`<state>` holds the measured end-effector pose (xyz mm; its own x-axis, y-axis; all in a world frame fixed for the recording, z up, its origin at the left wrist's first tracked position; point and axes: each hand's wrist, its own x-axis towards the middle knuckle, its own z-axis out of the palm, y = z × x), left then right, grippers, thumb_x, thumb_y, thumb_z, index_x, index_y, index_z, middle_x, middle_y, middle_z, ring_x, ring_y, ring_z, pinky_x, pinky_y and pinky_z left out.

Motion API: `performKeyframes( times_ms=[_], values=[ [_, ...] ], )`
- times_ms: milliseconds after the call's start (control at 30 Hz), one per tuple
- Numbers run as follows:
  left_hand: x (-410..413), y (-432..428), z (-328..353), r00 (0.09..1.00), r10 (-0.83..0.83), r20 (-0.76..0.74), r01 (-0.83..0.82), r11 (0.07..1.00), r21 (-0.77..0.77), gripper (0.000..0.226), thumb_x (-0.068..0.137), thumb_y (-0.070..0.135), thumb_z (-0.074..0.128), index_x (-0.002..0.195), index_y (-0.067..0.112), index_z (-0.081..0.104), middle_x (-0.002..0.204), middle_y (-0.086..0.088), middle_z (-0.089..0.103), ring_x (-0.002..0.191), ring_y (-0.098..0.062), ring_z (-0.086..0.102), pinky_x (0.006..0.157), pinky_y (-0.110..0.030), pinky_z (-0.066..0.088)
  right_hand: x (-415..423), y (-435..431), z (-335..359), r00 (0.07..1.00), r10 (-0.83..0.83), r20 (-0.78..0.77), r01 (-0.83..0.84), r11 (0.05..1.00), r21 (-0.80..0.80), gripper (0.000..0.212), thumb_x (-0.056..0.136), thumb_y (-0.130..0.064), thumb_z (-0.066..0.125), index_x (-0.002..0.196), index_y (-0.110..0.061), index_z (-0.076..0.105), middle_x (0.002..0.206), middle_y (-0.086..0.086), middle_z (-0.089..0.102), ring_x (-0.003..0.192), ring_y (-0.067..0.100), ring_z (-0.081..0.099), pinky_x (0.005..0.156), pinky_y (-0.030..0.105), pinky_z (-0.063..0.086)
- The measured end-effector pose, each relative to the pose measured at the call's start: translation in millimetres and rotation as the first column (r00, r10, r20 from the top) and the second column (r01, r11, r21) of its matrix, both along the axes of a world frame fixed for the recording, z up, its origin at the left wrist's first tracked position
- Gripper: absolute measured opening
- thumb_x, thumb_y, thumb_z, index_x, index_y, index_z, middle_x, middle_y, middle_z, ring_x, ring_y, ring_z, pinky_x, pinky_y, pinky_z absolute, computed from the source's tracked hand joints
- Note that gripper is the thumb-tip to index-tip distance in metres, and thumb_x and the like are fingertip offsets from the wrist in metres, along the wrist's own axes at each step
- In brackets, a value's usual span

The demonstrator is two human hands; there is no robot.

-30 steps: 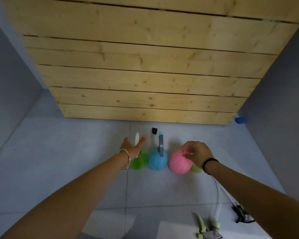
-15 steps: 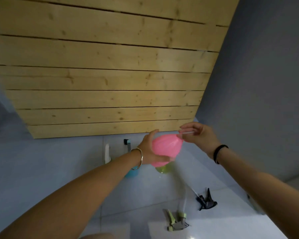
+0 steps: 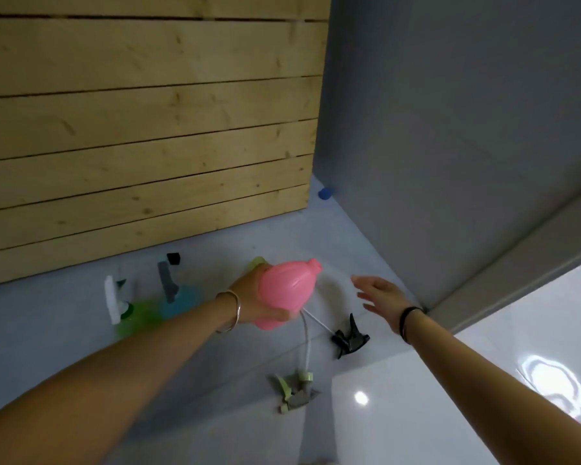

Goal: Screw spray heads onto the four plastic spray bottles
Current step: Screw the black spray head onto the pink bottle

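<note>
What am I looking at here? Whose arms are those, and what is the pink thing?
The camera sits on a person's head and looks down, so you see their own two arms. The left hand holds a pink bottle that has no sprayer on top yet. The right hand is open and empty. On the grey floor stand a green bottle and a blue bottle, both with sprayers on. Two loose sprayers lie nearby, a black sprayer and a pale green sprayer.
</note>
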<state>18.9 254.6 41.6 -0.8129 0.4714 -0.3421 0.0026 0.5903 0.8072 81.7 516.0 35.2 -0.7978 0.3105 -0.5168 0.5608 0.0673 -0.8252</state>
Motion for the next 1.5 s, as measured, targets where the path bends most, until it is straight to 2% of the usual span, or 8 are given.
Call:
performKeyframes(
  times_ms=[133,400,833,967,1067,1200,1333,1500],
  values=[
    [-4.9,1.0,-23.9,0.997,-0.007,0.08,0.009,0.999,-0.031,0.102,0.033,0.054,0.08,0.122,0.032,0.036,0.117,0.006,0.051,0.104,-0.017,0.055,0.08,-0.032,0.05,32.2,20.6,-77.5,0.974,-0.074,0.215,0.044,0.989,0.142,0.044,0.086,-0.031,0.064,0.115,0.002,0.061,0.128,0.022,0.058,0.114,0.036,0.054,0.102,0.044,0.042],
    [-6.8,11.3,-56.3,0.992,-0.011,0.127,0.026,0.993,-0.114,0.104,0.029,0.058,0.078,0.121,0.034,0.037,0.112,0.009,0.052,0.101,-0.016,0.055,0.075,-0.026,0.046,38.6,18.5,-143.7,0.932,-0.217,0.29,0.218,0.976,0.03,0.077,0.076,-0.028,0.076,0.139,-0.003,0.039,0.14,0.016,0.048,0.125,0.031,0.049,0.105,0.039,0.039],
    [-8.8,7.4,-74.7,0.99,-0.003,0.139,0.019,0.993,-0.117,0.111,0.028,0.059,0.077,0.127,0.028,0.036,0.117,0.004,0.051,0.105,-0.02,0.054,0.085,-0.031,0.047,30.1,0.6,-176.2,0.948,-0.119,0.295,0.0,0.928,0.372,0.066,0.057,-0.05,0.083,0.106,-0.01,0.06,0.116,0.008,0.047,0.107,0.026,0.052,0.09,0.032,0.047],
    [-9.6,8.3,-67.6,0.989,0.0,0.151,0.019,0.992,-0.122,0.11,0.029,0.06,0.076,0.126,0.028,0.036,0.117,0.005,0.051,0.105,-0.019,0.054,0.083,-0.03,0.046,37.3,1.6,-171.9,0.966,-0.065,0.251,-0.005,0.963,0.27,0.046,0.066,-0.038,0.081,0.09,-0.012,0.053,0.094,0.006,0.059,0.077,0.019,0.054,0.059,0.024,0.041],
    [-8.4,12.9,-54.7,0.985,0.018,0.172,0.001,0.994,-0.105,0.112,0.028,0.061,0.076,0.125,0.025,0.034,0.118,0.004,0.049,0.106,-0.018,0.053,0.082,-0.029,0.045,48.5,-1.7,-164.5,0.961,-0.052,0.273,0.002,0.984,0.179,0.043,0.071,-0.027,0.08,0.097,-0.008,0.051,0.101,0.012,0.06,0.092,0.03,0.061,0.077,0.036,0.053],
    [-10.4,20.2,-25.7,0.991,0.027,0.13,-0.013,0.994,-0.108,0.109,0.025,0.063,0.074,0.117,0.026,0.03,0.116,0.003,0.047,0.102,-0.018,0.052,0.078,-0.028,0.044,56.5,-2.8,-129.6,0.966,-0.13,0.226,0.131,0.991,0.007,0.039,0.076,-0.006,0.075,0.102,-0.003,0.046,0.104,0.019,0.057,0.086,0.031,0.059,0.06,0.031,0.057],
    [-12.4,23.1,14.7,0.996,0.056,0.072,-0.051,0.996,-0.071,0.1,0.028,0.058,0.077,0.112,0.027,0.032,0.115,0.001,0.049,0.1,-0.019,0.053,0.067,-0.025,0.045,46.4,7.9,-69.1,0.977,-0.189,0.094,0.197,0.977,-0.082,0.035,0.078,-0.001,0.071,0.1,-0.005,0.044,0.104,0.017,0.057,0.09,0.029,0.059,0.08,0.042,0.052],
    [-6.5,15.3,71.1,0.992,0.12,-0.044,-0.121,0.993,-0.003,0.081,0.054,0.032,0.088,0.116,0.025,0.035,0.119,-0.003,0.05,0.103,-0.024,0.053,0.076,-0.032,0.048,31.9,16.1,29.2,0.977,-0.192,-0.091,0.187,0.981,-0.054,0.037,0.076,-0.008,0.075,0.11,-0.001,0.064,0.088,0.004,0.067,0.075,0.013,0.064,0.06,0.021,0.049]
  ],
)
